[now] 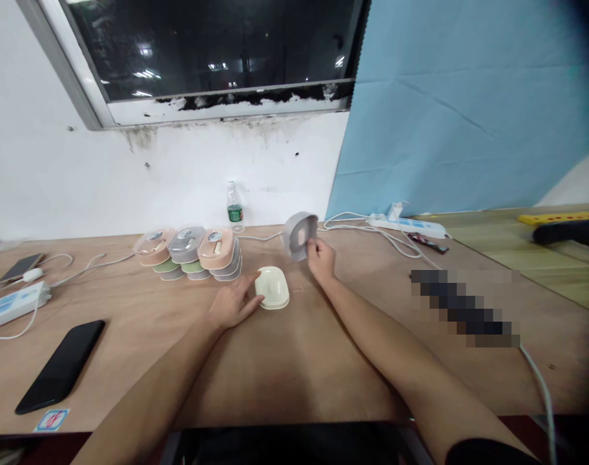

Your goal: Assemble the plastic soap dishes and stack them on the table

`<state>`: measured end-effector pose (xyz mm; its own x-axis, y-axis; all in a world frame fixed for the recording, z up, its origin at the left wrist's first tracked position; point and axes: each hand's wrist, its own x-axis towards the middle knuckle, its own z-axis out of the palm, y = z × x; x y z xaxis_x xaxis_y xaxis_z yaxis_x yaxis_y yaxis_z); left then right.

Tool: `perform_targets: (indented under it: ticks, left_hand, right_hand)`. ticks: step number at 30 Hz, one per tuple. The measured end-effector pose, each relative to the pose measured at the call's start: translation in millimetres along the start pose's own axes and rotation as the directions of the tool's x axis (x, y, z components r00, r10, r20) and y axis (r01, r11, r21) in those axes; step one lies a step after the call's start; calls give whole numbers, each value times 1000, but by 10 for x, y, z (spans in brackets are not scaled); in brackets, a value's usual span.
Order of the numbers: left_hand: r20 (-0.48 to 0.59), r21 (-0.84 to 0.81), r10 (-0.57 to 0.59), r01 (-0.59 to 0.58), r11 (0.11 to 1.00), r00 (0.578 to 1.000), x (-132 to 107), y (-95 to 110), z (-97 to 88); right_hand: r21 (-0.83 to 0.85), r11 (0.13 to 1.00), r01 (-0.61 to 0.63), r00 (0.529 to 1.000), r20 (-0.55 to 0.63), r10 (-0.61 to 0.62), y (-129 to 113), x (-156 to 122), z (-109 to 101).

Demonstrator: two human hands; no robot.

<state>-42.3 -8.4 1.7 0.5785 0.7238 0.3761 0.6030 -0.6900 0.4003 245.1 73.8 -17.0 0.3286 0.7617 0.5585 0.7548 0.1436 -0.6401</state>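
My right hand grips a grey oval ring-shaped casing by its edge and holds it tilted just above the wooden table. My left hand rests on the table with fingers touching the left side of a cream oval lid lying flat. Behind the left hand sit stacked oval boxes in peach, grey and green.
A water bottle stands by the wall. A black phone lies front left, with a white power strip and another phone further left. A second power strip with cables lies back right. A cable runs along the right.
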Motion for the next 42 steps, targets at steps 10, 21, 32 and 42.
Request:
perform_targets:
  ticks: [10, 21, 32, 42]
  left_hand:
    - [55, 45, 34, -36, 998, 998, 5, -42, 60]
    - [47, 73, 85, -88, 993, 995, 17, -102, 112]
    - [71, 164, 113, -124, 979, 991, 15, -175, 162]
    - [86, 150, 88, -100, 984, 992, 13, -167, 155]
  right_hand:
    - [-196, 820, -537, 843, -147, 517, 721, 438, -398]
    - [-341, 873, -348, 915, 80, 396, 687, 406, -261]
    - [-346, 934, -86, 980, 142, 143, 600, 322, -80]
    - [-284, 959, -27, 978, 190, 84, 598, 316, -69]
